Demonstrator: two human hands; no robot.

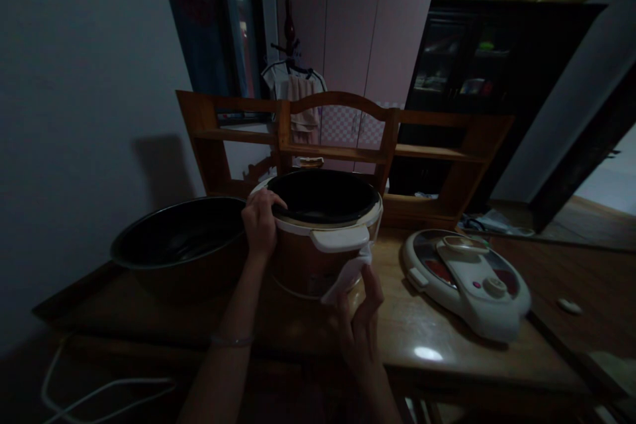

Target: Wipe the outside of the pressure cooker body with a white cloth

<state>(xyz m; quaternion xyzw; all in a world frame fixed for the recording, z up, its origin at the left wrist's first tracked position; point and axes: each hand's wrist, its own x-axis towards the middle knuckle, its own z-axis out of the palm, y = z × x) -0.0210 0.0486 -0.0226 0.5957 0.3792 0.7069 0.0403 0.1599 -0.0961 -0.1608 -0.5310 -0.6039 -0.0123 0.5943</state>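
An electric cooker body [301,265] with a white rim and a dark inner pot [322,192] stands at the middle of the wooden table. My left hand [262,218] grips its rim on the left side, fingers bent over the edge. A white handle [340,239] sticks out from the cooker toward me. Just below that handle, my right hand [362,318] pinches a white cloth or tissue [348,276] against the cooker's side. The cooker's lid [470,281], white with a clear window and a knob, lies on the table to the right.
A large dark basin [183,238] stands at the left of the table [397,338], close to the cooker. Behind rises a wooden shelf rack [338,154]. A white cord [106,387] hangs at the lower left. Pink cabinets [350,46] are farther back.
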